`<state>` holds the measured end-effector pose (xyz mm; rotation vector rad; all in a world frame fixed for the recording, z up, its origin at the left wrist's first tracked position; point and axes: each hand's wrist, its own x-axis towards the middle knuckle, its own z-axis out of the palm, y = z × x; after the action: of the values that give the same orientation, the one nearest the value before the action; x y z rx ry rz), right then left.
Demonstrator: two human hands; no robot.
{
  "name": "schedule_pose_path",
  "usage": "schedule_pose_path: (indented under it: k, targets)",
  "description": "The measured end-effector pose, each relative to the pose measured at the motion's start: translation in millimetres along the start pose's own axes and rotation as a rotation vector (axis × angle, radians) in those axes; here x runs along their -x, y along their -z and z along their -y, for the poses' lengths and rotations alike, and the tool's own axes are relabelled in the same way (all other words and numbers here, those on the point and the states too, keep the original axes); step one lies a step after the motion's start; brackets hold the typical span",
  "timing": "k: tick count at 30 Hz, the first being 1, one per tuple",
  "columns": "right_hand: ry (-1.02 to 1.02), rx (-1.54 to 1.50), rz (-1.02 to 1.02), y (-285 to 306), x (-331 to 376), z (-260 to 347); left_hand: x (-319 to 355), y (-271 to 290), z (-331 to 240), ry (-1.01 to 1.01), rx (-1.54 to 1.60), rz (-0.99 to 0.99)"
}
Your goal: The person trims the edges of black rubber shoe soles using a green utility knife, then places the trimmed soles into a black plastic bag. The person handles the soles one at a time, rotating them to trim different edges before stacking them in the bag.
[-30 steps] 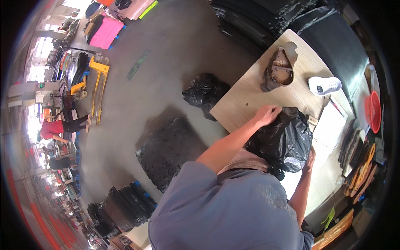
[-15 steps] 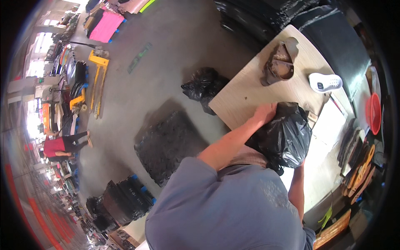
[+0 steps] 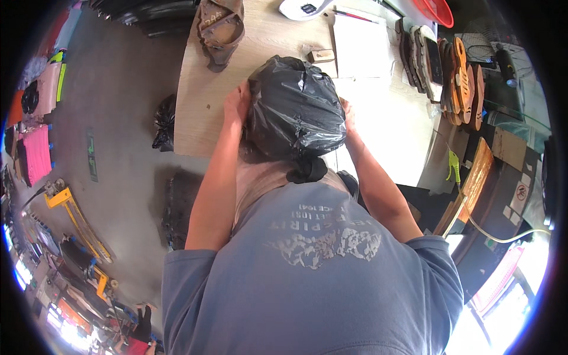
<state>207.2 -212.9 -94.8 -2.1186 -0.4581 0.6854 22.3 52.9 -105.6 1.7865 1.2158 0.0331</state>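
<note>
A full black plastic bag rests at the near edge of a light wooden table, right in front of my body. Its bunched, dark end points toward my shirt. My left hand grips the bag's left side, fingers partly hidden against the plastic. On the opposite side my right hand holds it, with most of its fingers behind the bag. Just beyond the bag lies a small pale block. What the bag contains cannot be seen.
A brown shoe-sole mould and a white shoe lie farther back. White paper with a red pen is to the right, near several upright soles. Another black bag sits left of the table.
The view has swung to the right, so the table now lies straight ahead. Both hands stay on the bag; the right one, mostly hidden before, shows at its side.
</note>
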Motion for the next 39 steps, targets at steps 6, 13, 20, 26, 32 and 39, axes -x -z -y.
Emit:
schedule_pose_path:
  k: [6, 13, 20, 26, 32, 39]
  targets:
    - [-0.022, -0.025, 0.088, 6.5, 1.1, 6.6, 2.3, 3.2, -4.7, -0.165, -0.013, -0.005]
    - [-0.013, -0.375, 0.158, 0.4, 10.4, -3.4, 10.7, 1.3, -8.4, -0.007, 0.068, 0.072]
    - [-0.087, 0.006, 0.116, 11.4, 15.3, 20.0, 10.3, -2.3, -1.1, 0.096, 0.412, 0.105]
    - [-0.157, -0.213, 0.144, 7.1, 19.1, 10.1, 16.3, -0.9, -4.3, 0.137, 0.539, 0.174]
    - [-0.030, -0.128, 0.294, 3.5, 17.0, -5.3, 26.6, 6.0, -9.8, 0.157, 0.675, 0.266]
    - [-0.135, -0.620, 0.247, -8.3, 26.2, -5.2, 22.4, 1.1, 10.2, 0.035, 0.696, 0.340]
